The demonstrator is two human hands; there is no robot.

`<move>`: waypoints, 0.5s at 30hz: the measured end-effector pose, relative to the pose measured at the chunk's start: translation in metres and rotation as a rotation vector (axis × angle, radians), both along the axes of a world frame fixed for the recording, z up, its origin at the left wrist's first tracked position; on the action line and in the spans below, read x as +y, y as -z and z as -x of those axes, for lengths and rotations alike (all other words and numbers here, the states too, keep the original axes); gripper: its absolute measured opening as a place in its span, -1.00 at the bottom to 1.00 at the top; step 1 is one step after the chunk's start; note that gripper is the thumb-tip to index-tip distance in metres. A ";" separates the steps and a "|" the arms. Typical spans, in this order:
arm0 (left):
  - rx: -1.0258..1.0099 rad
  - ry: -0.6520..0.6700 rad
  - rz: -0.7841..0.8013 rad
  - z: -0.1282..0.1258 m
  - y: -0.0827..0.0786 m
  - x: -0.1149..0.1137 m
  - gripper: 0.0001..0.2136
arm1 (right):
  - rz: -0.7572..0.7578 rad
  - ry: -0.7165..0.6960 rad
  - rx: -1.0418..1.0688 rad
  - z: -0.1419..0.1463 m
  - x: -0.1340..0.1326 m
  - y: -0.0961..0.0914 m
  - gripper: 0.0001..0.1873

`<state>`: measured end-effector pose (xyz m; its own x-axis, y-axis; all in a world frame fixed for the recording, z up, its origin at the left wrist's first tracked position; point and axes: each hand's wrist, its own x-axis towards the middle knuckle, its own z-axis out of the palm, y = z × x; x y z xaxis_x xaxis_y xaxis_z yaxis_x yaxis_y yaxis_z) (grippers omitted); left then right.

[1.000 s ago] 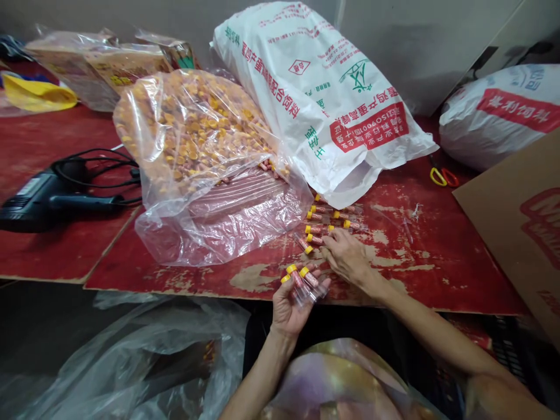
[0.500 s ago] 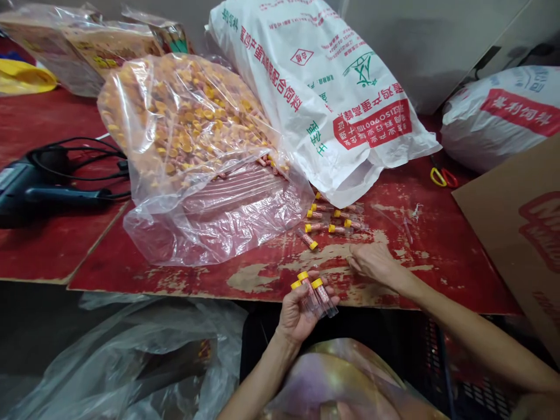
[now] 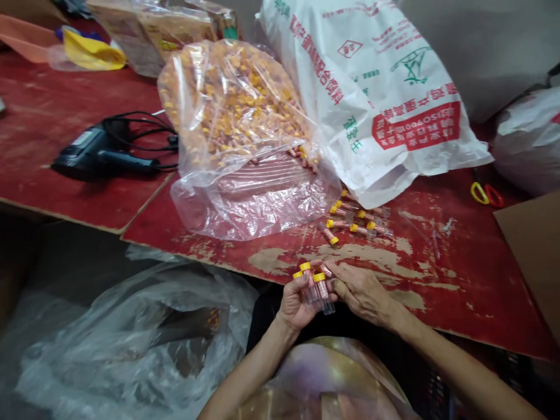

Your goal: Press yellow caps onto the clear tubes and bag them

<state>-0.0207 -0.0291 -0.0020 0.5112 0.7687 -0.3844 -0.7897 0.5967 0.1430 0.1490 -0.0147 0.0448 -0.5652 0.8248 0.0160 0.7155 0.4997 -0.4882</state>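
Nearest, the left hand (image 3: 294,304) grips a bunch of yellow-capped tubes (image 3: 315,286) at the red worktop (image 3: 437,280) edge, and the right hand (image 3: 361,291) pinches one more against them. Beyond lie loose tubes (image 3: 350,220), then a clear bag (image 3: 240,128) full of them

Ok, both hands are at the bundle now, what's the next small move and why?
Probably seat the tube under the right hand into the left hand's bundle of yellow-capped tubes, caps aligned. Its fingers touch the bundle at the table edge, and loose tubes lie beyond, beside the clear bag.
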 end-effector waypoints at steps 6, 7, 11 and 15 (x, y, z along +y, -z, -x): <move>0.170 -0.326 -0.076 0.088 0.001 -0.013 -0.68 | -0.342 -0.122 -0.203 -0.025 0.072 0.008 -0.56; 0.227 -0.432 -0.056 0.112 0.006 -0.020 -0.69 | -0.388 -0.185 -0.244 -0.027 0.088 0.015 -0.54; 0.548 -0.817 0.215 0.200 0.038 -0.056 -0.81 | -0.457 -0.440 -0.308 -0.022 0.125 0.035 -0.51; 0.879 -0.781 0.533 0.235 0.081 -0.075 -0.93 | -0.450 -0.472 -0.316 -0.001 0.121 0.028 -0.56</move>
<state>-0.2558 -0.1038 -0.0834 -0.5812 0.3967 -0.7105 -0.7158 0.1662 0.6783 0.1496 0.1067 0.0172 -0.8931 0.4438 0.0732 0.4469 0.8940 0.0318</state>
